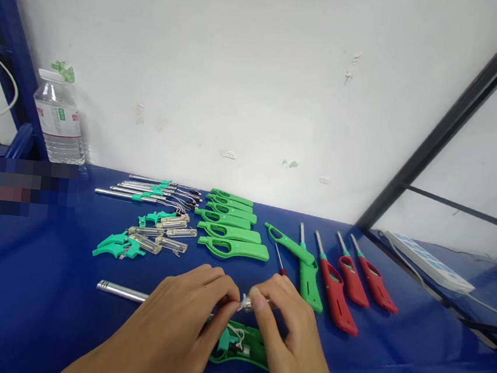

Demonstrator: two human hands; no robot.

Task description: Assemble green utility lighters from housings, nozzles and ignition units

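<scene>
My right hand [291, 331] is closed on a small clear fuel tank [247, 304], mostly covered by the fingers. At the tank's whitish end, the thumb and forefinger of my left hand [187, 315] are pinched together; what sits between them is too small to make out. Below both hands lies an open green lighter casing [249, 359] with a teal trigger [224, 341] and white wires inside. A metal lighter tube [122, 291] sticks out to the left from beneath my left hand.
Behind my hands are several green casing halves [233, 249], clear tanks [171, 243], teal triggers [113, 245] and metal tubes with wires [120, 194]. Rightward lie a screwdriver [282, 270], green lighter parts [309, 283] and red lighters [337, 297]. A water bottle [61, 124] stands by the wall.
</scene>
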